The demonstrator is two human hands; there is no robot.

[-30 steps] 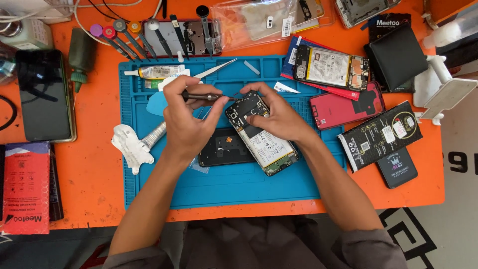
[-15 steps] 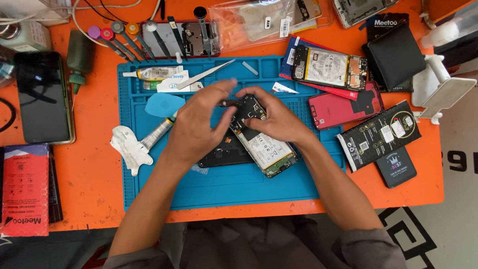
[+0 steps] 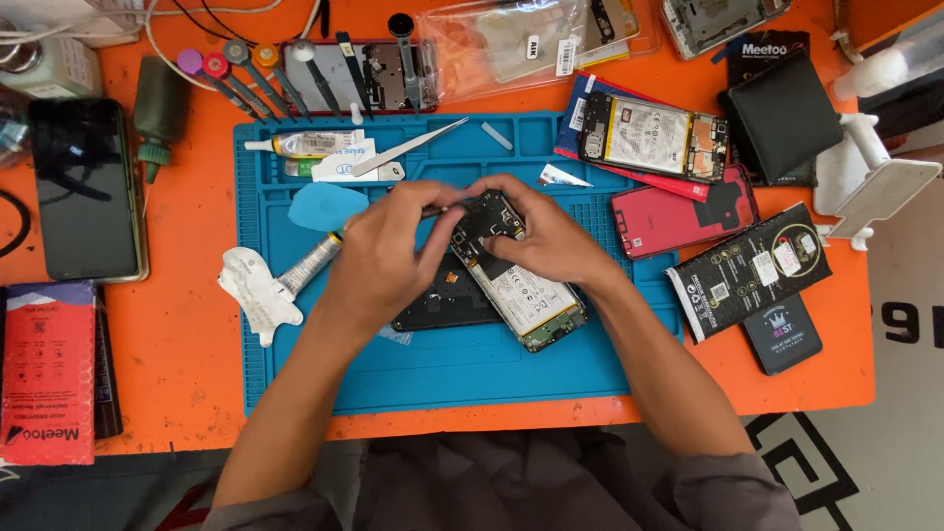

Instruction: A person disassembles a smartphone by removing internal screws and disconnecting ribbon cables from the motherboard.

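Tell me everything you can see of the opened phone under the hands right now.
The opened phone lies back-off and diagonal on the blue mat, its dark circuit board end toward the top, pale battery mid-body, green board at the lower end. The right hand presses the top end; the left hand works a thin tool there. It overlaps a black panel.

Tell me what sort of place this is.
Most likely a phone repair bench. An opened phone with its battery exposed lies on a blue repair mat under both hands, a row of small screwdrivers sits behind it, and another opened phone rests to the right.
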